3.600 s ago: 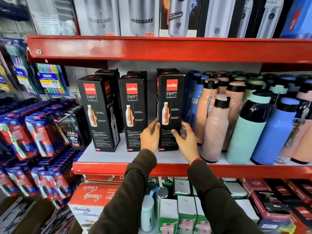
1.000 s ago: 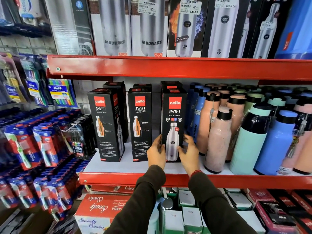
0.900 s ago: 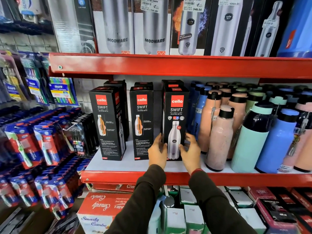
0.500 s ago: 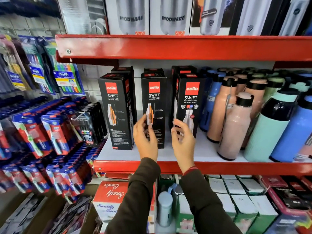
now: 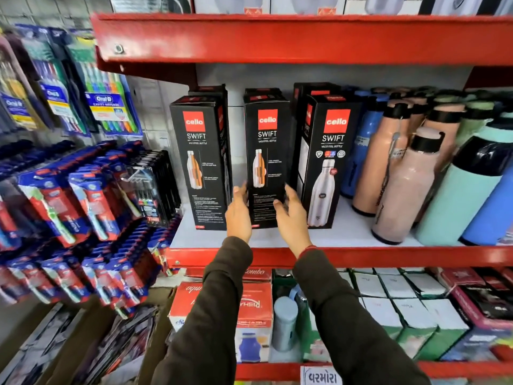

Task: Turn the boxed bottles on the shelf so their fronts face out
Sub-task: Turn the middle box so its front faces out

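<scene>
Three black Cello Swift boxes stand in front on the white shelf (image 5: 347, 237), with more boxes behind them. The right box (image 5: 330, 162) shows its large silver bottle picture to me. The left box (image 5: 200, 162) and middle box (image 5: 266, 151) show a side with a small orange-and-white bottle picture and text. My left hand (image 5: 238, 218) is at the middle box's lower left edge, and my right hand (image 5: 293, 220) is at its lower right edge. Both hands have their fingers spread. Neither visibly clamps the box.
Loose pink, blue and mint bottles (image 5: 405, 184) crowd the shelf right of the boxes. Toothbrush packs (image 5: 83, 207) hang on racks to the left. A red shelf (image 5: 277, 40) runs overhead. Small boxes (image 5: 388, 301) fill the shelf below.
The right box was turned from its small-picture side to its large bottle picture, then let go. Both hands have shifted left and now flank the middle box.
</scene>
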The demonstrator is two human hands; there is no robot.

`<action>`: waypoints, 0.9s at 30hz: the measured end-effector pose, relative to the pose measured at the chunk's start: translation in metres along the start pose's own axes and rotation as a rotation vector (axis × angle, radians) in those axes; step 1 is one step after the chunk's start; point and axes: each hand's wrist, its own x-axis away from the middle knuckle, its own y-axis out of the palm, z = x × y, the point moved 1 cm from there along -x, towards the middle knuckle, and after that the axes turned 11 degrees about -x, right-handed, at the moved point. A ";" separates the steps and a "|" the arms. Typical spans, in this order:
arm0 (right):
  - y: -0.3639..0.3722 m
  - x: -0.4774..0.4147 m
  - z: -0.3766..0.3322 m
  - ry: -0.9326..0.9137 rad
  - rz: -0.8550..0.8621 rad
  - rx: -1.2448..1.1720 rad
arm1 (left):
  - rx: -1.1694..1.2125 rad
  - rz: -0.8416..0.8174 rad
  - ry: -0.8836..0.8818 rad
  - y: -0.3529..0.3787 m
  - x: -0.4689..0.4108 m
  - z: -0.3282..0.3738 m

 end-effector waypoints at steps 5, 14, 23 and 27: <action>-0.001 0.007 -0.016 -0.082 0.014 0.034 | 0.139 0.053 0.052 -0.007 0.012 0.013; -0.005 0.007 -0.023 -0.106 0.071 -0.011 | 0.128 0.131 0.201 -0.011 0.022 0.009; -0.017 0.010 -0.030 -0.089 0.031 -0.030 | -0.191 0.297 0.400 -0.004 0.013 0.005; -0.018 0.010 -0.028 -0.075 -0.032 -0.042 | -0.225 0.164 0.252 -0.004 0.007 0.002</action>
